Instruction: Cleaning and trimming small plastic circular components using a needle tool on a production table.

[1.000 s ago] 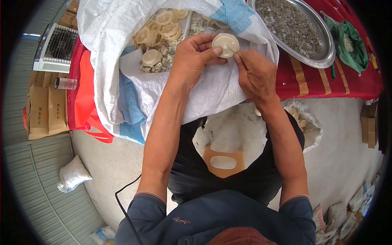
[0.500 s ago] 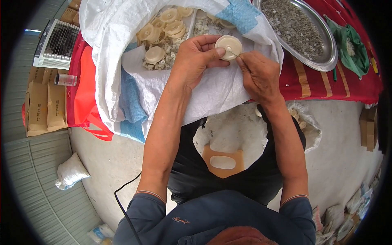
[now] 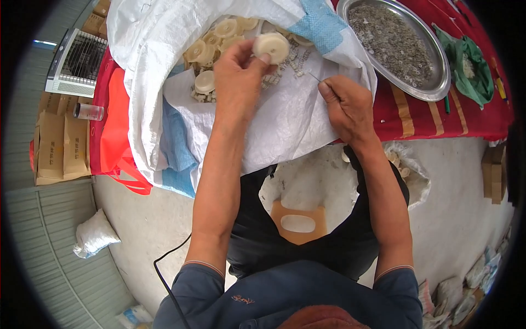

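Note:
A round cream plastic wheel [image 3: 272, 48] with a small hub is pinched between the thumb and fingers of my left hand [image 3: 239, 77]. My left hand hangs over the white woven sack [image 3: 257, 123], close to a heap of similar cream wheels [image 3: 227, 28] and small pale pieces. To the right, my right hand [image 3: 349, 104] is closed around a thin metal pick [image 3: 314, 77], whose tip points up and left, apart from the wheel. One more wheel [image 3: 205, 81] lies left of my left wrist, on the small pieces.
An oval metal tray [image 3: 395, 46] full of small parts rests on the red cloth [image 3: 378, 120] at right. Beside it are a green plastic bag [image 3: 470, 68] and a marker. A heater [image 3: 76, 60], a clear jar [image 3: 89, 109] and cardboard boxes [image 3: 63, 142] stand at left.
My left hand has moved left and up with the wheel, toward the heap. The pick in my right hand no longer touches the wheel's middle; that hand has stayed nearly in place.

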Available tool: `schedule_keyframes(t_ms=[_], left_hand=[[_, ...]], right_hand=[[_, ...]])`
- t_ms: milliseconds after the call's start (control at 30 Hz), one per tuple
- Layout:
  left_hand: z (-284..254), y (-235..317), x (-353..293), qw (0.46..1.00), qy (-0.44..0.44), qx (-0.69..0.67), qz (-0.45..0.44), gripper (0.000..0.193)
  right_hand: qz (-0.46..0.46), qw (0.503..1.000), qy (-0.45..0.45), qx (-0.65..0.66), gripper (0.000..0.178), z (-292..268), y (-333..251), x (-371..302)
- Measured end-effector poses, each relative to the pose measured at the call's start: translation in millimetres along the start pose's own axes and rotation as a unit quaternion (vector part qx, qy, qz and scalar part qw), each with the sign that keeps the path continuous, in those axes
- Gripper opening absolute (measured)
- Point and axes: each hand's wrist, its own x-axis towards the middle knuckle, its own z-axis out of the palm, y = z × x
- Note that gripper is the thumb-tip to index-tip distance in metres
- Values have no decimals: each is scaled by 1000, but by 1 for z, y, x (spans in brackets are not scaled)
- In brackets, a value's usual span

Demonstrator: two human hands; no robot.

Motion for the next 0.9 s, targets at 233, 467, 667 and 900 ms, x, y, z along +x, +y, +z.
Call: schedule_keyframes(t_ms=[233,467,667,900], left_hand=[[42,25,-16,972,105,15,212,29],[164,12,-106,907,-218,104,346,44],[173,10,-99,899,-222,37,376,43],[46,16,-20,847,80,371,372,12]], right_hand=[[44,999,-6,4,21,2,6,0],[54,998,-20,-30,20,8,8,1],[48,998,-9,-25,20,13,9,1],[38,999,-1,16,16,-3,16,-4]])
